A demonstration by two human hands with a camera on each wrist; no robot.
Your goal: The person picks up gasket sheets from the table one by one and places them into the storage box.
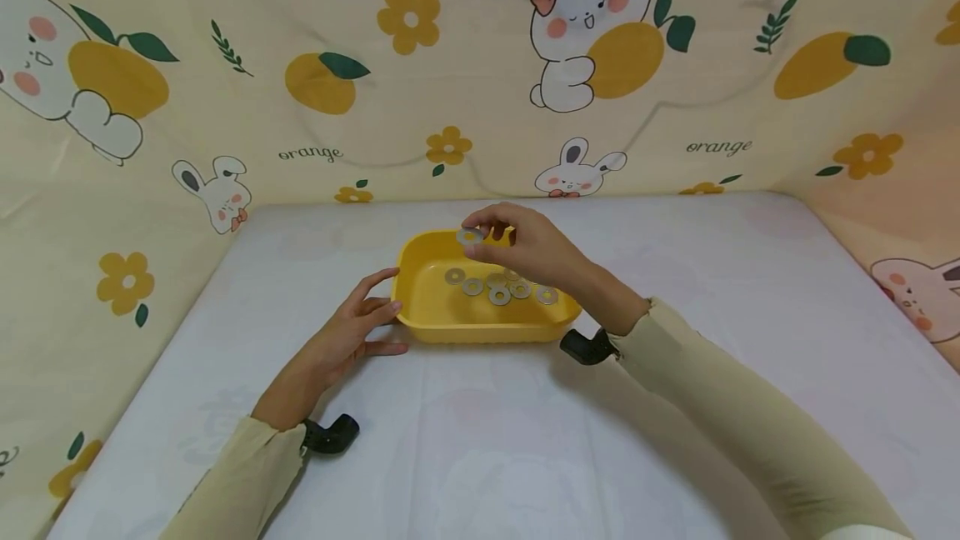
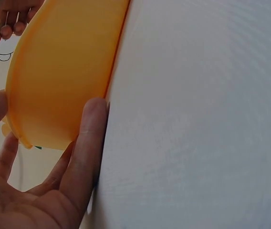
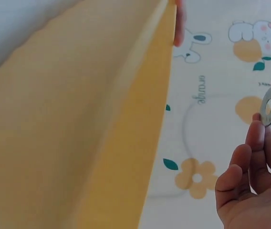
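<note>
A yellow plastic tray stands on the white tabletop, with several flat metal washers lying loose in it. My right hand is over the tray, pinching one washer between thumb and fingertips. In the right wrist view that washer is tilted on edge, its round hole showing. At the tray's left end, my left hand touches the rim and side with spread, fairly straight fingers. The left wrist view shows its fingers against the tray's outer wall, one low beside the tabletop.
A white cloth covers the tabletop around the tray. Behind and at both sides hangs a cream curtain printed with rabbits, oranges and flowers. Each wrist wears a black camera mount, the right one close to the tray's front right corner.
</note>
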